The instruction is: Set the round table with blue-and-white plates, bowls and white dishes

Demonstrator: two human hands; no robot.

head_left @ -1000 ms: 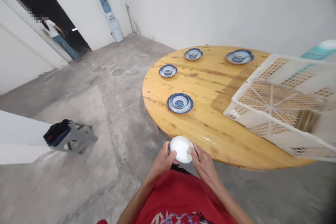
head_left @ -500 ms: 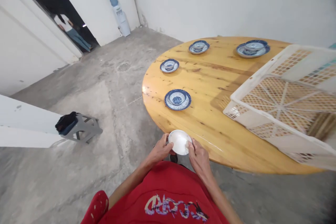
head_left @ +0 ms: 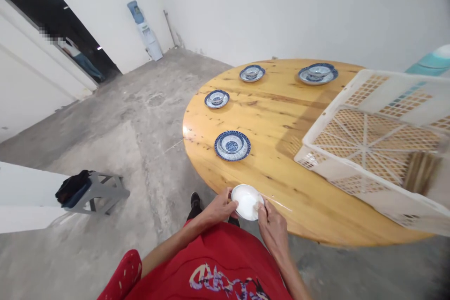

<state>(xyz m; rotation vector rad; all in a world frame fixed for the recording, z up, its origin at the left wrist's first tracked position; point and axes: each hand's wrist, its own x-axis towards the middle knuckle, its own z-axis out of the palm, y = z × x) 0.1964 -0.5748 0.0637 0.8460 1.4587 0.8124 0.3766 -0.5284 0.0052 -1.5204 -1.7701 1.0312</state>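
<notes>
A small white bowl (head_left: pixel 247 202) is held between my two hands over the near edge of the wooden table (head_left: pixel 270 136). My left hand (head_left: pixel 222 207) is closed on its left rim, thumb on top. My right hand (head_left: pixel 273 226) grips the right side, with the thumb just inside the rim; a small pale patch shows by that thumb, too small to make out. Closest to the hands on the tabletop is a blue-and-white plate (head_left: pixel 232 157) with a patterned bowl (head_left: pixel 231 144) on it.
Further plates with bowls stand along the table's far side: one at left (head_left: pixel 217 99), one behind (head_left: pixel 252 73), one at back right (head_left: pixel 318 74). A white plastic crate (head_left: pixel 333 171) covers the right. A grey stool (head_left: pixel 101 192) with dark cloth, a water dispenser (head_left: pixel 149 40) and a person (head_left: pixel 82 58) are beyond.
The view has shifted, so the table and crate sit lower and further left in the picture. Both hands keep hold of the bowl, which looks slightly more tilted.
</notes>
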